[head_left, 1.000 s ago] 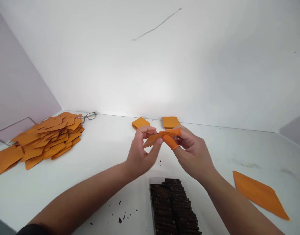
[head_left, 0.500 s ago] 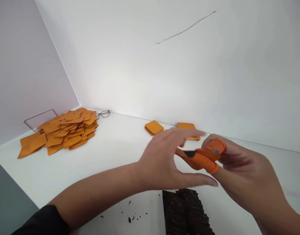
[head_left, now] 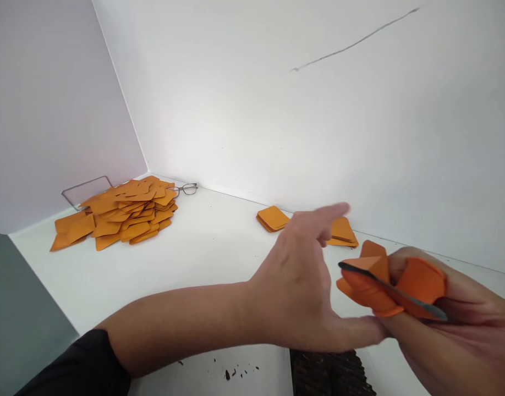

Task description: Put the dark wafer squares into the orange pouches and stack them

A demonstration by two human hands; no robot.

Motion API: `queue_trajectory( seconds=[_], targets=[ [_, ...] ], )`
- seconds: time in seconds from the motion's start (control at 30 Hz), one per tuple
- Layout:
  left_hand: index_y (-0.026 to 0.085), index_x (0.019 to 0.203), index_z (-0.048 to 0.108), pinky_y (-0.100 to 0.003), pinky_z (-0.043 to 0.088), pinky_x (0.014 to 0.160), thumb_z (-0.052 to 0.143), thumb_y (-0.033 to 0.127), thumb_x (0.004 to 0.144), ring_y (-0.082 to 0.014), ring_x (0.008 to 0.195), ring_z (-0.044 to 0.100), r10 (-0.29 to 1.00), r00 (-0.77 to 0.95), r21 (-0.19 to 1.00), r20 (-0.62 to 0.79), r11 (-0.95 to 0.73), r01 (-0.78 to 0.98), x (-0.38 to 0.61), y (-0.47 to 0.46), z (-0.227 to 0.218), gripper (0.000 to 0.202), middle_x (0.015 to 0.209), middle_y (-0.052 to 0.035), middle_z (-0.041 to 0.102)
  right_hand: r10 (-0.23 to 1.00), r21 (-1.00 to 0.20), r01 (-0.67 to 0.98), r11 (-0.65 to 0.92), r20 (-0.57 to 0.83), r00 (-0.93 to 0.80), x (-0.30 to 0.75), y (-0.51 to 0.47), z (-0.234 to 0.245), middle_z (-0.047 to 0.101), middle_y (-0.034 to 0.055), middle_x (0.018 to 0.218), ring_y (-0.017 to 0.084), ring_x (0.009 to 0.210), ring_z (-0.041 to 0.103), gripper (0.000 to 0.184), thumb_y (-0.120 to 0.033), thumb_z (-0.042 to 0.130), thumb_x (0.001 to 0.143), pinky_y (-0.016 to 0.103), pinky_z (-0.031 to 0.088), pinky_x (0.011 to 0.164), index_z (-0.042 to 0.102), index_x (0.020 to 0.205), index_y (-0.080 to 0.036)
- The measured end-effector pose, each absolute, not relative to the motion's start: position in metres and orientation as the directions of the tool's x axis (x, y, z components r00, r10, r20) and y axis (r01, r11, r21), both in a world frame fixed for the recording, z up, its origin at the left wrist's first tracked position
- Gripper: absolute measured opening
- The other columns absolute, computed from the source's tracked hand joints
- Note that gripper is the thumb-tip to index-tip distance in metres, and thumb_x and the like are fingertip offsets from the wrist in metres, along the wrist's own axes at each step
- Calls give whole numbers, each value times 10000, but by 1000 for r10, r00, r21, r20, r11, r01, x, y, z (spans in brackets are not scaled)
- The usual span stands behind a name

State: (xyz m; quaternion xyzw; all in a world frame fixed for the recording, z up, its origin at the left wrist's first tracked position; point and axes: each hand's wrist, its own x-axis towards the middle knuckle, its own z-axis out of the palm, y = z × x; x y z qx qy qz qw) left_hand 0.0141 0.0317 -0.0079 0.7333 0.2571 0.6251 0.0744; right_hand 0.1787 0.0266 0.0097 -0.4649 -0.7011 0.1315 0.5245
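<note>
My left hand (head_left: pixel 296 289) is open, thumb and index finger spread wide, with nothing between them. Its thumb tip is close to my right thumb; I cannot tell if they touch. Orange covers, like finger cots, sit on the thumb and a finger of my right hand (head_left: pixel 454 308). Pinched between those fingers is a small orange piece (head_left: pixel 370 267), bent, with a dark grey strip along its edge. Whether that strip is part of the piece or separate, I cannot tell. Below the hands is a dark brown ridged stack (head_left: pixel 330 374), cut off by the frame.
A heap of orange squares (head_left: pixel 129 214) lies at the left, beside eyeglasses (head_left: pixel 190 189) and a thin metal frame (head_left: pixel 85 190). Two small orange stacks, one (head_left: pixel 273 218) left of the other (head_left: pixel 343 231), are near the back wall. Dark crumbs (head_left: pixel 228 375) dot the white table (head_left: pixel 211 247).
My right hand has moved right and slightly down, turning the orange piece so more of its dark edge shows. My left hand has shifted slightly. The view has swung left.
</note>
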Motion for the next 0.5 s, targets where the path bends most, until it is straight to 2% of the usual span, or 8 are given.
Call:
queue_trajectory(
  seconds=[0.13, 0.27, 0.3, 0.37, 0.43, 0.5],
  targets=[
    [215, 1426, 319, -480, 485, 1147, 795, 152, 717, -294, 1270, 509, 398, 183, 363, 899, -911, 196, 11, 26, 2, 857, 1319, -129, 510, 805, -644, 534, 547, 580, -124, 181, 19, 10, 509, -33, 568, 112, 471, 452, 263, -473, 789, 728, 181, 409, 375, 635, 688, -263],
    [230, 1301, 437, -401, 545, 1093, 753, 109, 791, -227, 1183, 625, 431, 274, 444, 859, -896, 16, 5, 22, 10, 612, 1251, -85, 598, 794, -691, 404, 599, 577, -189, 176, 10, 21, 622, -60, 583, 123, 460, 558, 198, -454, 851, 717, 166, 498, 412, 723, 801, -329],
    [237, 1258, 465, -389, 558, 1074, 762, 116, 797, -220, 1164, 641, 421, 292, 442, 859, -897, -7, 4, 22, 12, 561, 1225, -72, 620, 793, -697, 386, 605, 571, -213, 174, 9, 23, 651, -66, 614, 128, 481, 592, 204, -435, 867, 713, 165, 523, 437, 735, 846, -355],
    [245, 1163, 503, -376, 578, 1043, 778, 155, 809, -212, 1132, 657, 388, 289, 415, 875, -909, -33, 2, 21, 15, 457, 1162, -57, 652, 777, -703, 331, 629, 575, -255, 173, 6, 27, 634, -69, 603, 129, 483, 586, 195, -424, 875, 711, 174, 529, 438, 718, 808, -363],
    [234, 1101, 515, -370, 597, 1016, 773, 201, 833, -212, 1113, 669, 361, 272, 389, 892, -920, -56, 1, 21, 17, 374, 1118, -70, 661, 764, -702, 302, 645, 589, -263, 175, 4, 28, 600, -61, 595, 127, 485, 555, 202, -408, 874, 711, 191, 520, 432, 684, 736, -344],
    [222, 1091, 518, -366, 602, 1014, 746, 192, 854, -211, 1126, 676, 350, 266, 375, 898, -926, -49, 0, 20, 18, 330, 1123, -88, 666, 756, -695, 296, 655, 604, -254, 177, 1, 26, 624, -52, 652, 136, 524, 574, 187, -384, 875, 710, 212, 535, 458, 702, 778, -359]
  ],
)
